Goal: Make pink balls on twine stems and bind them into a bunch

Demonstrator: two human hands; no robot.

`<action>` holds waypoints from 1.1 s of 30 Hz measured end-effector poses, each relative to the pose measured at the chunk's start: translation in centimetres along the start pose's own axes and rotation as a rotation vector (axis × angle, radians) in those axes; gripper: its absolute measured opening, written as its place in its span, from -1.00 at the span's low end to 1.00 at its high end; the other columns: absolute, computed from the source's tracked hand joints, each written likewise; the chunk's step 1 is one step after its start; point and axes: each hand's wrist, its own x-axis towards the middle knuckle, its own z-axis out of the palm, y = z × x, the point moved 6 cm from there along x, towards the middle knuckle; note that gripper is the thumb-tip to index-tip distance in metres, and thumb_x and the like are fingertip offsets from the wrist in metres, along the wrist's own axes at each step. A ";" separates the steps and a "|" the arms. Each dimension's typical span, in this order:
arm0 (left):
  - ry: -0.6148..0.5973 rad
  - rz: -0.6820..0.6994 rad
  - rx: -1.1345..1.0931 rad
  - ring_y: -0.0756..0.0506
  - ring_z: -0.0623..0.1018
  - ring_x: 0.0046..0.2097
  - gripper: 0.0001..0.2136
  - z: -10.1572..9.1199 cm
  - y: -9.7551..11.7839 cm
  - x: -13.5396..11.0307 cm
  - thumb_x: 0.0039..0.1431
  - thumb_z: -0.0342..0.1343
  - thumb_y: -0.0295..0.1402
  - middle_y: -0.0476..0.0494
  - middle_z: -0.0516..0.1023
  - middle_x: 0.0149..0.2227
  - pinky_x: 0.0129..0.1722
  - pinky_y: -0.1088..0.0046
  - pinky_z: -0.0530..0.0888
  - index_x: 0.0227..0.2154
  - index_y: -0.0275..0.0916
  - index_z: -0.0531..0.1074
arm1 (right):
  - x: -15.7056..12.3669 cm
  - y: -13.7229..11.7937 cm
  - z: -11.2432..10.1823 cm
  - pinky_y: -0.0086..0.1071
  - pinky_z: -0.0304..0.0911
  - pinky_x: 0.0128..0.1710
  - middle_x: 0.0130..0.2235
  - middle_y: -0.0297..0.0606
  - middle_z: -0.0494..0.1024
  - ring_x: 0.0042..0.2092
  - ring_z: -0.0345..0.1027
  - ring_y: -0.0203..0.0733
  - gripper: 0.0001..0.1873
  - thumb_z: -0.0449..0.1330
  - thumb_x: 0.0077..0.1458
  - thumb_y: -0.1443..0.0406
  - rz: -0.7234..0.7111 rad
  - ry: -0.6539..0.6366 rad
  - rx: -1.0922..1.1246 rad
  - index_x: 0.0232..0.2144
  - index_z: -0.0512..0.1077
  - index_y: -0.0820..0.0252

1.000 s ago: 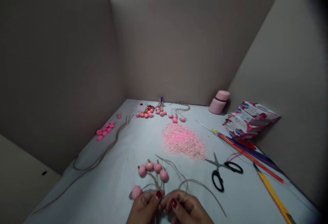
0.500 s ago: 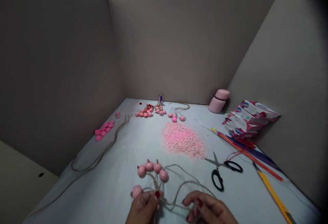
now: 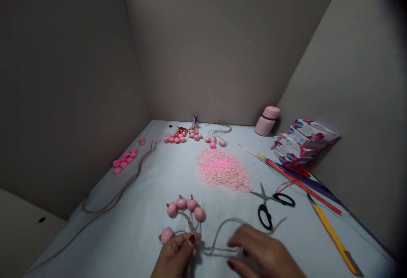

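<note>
My left hand (image 3: 176,253) pinches the twine where the strands of a bead cluster come together, at the bottom middle of the head view. Beyond its fingertips, several round pink beads (image 3: 181,202) fan out on the table, and one larger bead (image 3: 167,235) lies just left of the fingers. To the right of the cluster, loose twine (image 3: 222,225) curves away and passes behind my right hand (image 3: 265,252). That hand is slightly blurred, with thumb and fingers apart beside the twine; I see nothing gripped in it.
Black-handled scissors (image 3: 264,204) lie open past my right hand, near a yellow cutter (image 3: 333,237). A heap of small pink beads (image 3: 224,170) is mid-table. Further out are bead bunches (image 3: 176,137), a pink bottle (image 3: 267,121) and boxes (image 3: 305,140). Long twine (image 3: 130,180) runs along the left.
My right hand has moved slightly up and right, its fingers spreading around the loose twine, whose loop has shifted. My left hand keeps its pinch. The whole view has shifted slightly.
</note>
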 end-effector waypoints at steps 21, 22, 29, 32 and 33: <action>-0.079 0.018 0.182 0.00 0.25 -0.55 -0.55 0.1 -1.1 0.5 -0.28 0.23 0.07 0.02 0.33 -0.68 -0.49 0.47 0.15 -0.74 -0.26 0.32 | 11.3 -7.2 4.8 -0.30 0.24 -0.28 -0.27 -0.13 0.57 -0.18 0.42 0.00 -0.90 0.18 -0.08 0.36 -0.148 -0.309 -0.273 -0.45 0.51 0.22; -0.078 0.013 0.195 0.02 0.22 -0.58 -0.56 0.0 -1.1 0.4 -0.28 0.24 0.05 0.03 0.31 -0.70 -0.53 0.48 0.11 -0.75 -0.26 0.32 | 11.8 -7.4 5.0 -0.30 0.23 -0.31 -0.28 -0.10 0.57 -0.20 0.42 0.02 -0.92 0.20 -0.12 0.36 -0.157 -0.334 -0.286 -0.51 0.51 0.23; -0.060 0.006 0.203 0.06 0.08 -0.64 -0.61 -0.1 -0.9 0.5 -0.26 0.26 -0.02 0.10 0.18 -0.75 -0.58 0.47 -0.06 -0.75 -0.23 0.31 | 12.6 -6.1 4.9 -0.43 0.12 -0.42 -0.38 -0.25 0.59 -0.32 0.43 -0.16 -0.84 0.12 -0.06 0.38 -0.090 -0.228 -0.223 -0.50 0.52 0.16; -0.060 -0.003 0.169 0.06 0.10 -0.63 -0.56 0.0 -1.0 0.6 -0.34 0.26 0.06 0.09 0.21 -0.73 -0.57 0.47 -0.04 -0.75 -0.23 0.30 | 11.6 -5.2 3.4 -0.46 0.10 -0.42 -0.41 -0.29 0.58 -0.35 0.42 -0.23 -0.81 0.07 0.01 0.37 -0.040 -0.136 -0.179 -0.47 0.50 0.16; -0.057 -0.008 0.154 0.06 0.11 -0.62 -0.54 0.0 -1.0 0.7 -0.36 0.26 0.08 0.08 0.22 -0.73 -0.56 0.48 -0.02 -0.75 -0.24 0.30 | 11.1 -4.8 2.7 -0.47 0.11 -0.41 -0.40 -0.29 0.58 -0.34 0.41 -0.24 -0.79 0.05 0.05 0.36 -0.027 -0.103 -0.162 -0.45 0.49 0.17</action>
